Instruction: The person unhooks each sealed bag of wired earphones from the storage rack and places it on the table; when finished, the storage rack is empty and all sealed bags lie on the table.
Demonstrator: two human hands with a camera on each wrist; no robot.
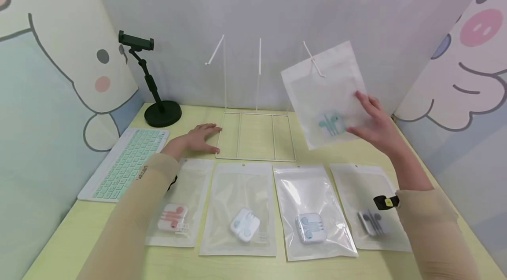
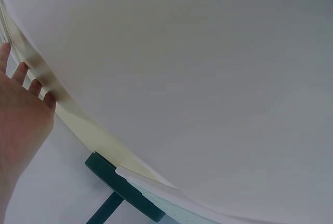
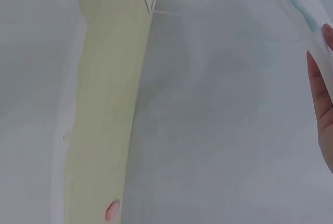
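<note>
My right hand (image 1: 376,123) pinches the right side of a translucent zip bag (image 1: 325,90) holding teal earphones (image 1: 332,123). The bag hangs tilted at the right hook of a white wire rack (image 1: 256,114). That hook's tip shows in front of the bag's top edge; I cannot tell whether it passes through the hole. My left hand (image 1: 198,138) rests spread at the left edge of the rack's base, fingertips touching the wire. In the right wrist view, thumb and fingers hold the bag (image 3: 317,37) at its edge.
Several bagged earphones lie in a row in front: red (image 1: 173,217), pale blue (image 1: 245,225), blue (image 1: 311,228) and dark (image 1: 371,222). A mint keyboard (image 1: 130,163) and a black phone stand (image 1: 163,113) stand at the left. Walls rise behind and on both sides.
</note>
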